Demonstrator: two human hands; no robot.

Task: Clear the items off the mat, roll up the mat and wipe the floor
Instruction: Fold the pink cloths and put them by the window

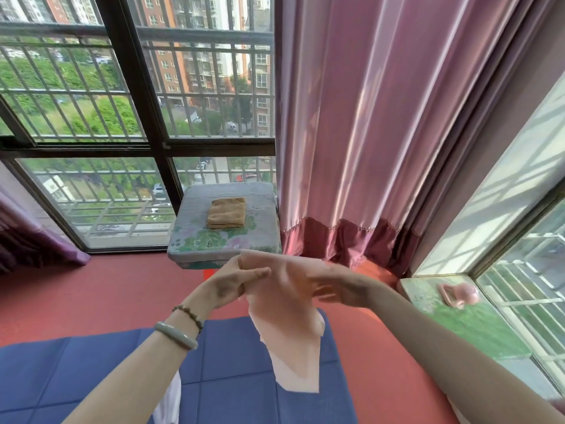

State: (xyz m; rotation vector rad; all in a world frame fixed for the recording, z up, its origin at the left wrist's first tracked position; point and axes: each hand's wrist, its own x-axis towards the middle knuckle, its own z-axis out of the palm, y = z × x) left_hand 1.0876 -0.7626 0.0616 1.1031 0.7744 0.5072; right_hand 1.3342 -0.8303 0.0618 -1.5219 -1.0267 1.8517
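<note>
A blue quilted mat (pixel 91 371) covers the red floor (pixel 91 295) in the lower left and middle. Above its far edge I hold up a thin pale pink cloth (pixel 290 341) that hangs down in the air. My left hand (pixel 232 283) pinches the cloth's top corner between thumb and fingers. My right hand (pixel 339 289) is blurred beside the cloth's upper right side, its fingers against the fabric; whether it grips is unclear. A white piece of fabric (pixel 168 405) shows under my left forearm.
A floral cushion (pixel 263 237) with a folded tan towel (pixel 227 212) on top stands against the barred window. A pink curtain (pixel 382 133) hangs to the right. On the right sill (pixel 464 328) lies a pink object (pixel 458 295). A purple curtain (pixel 30 240) hangs left.
</note>
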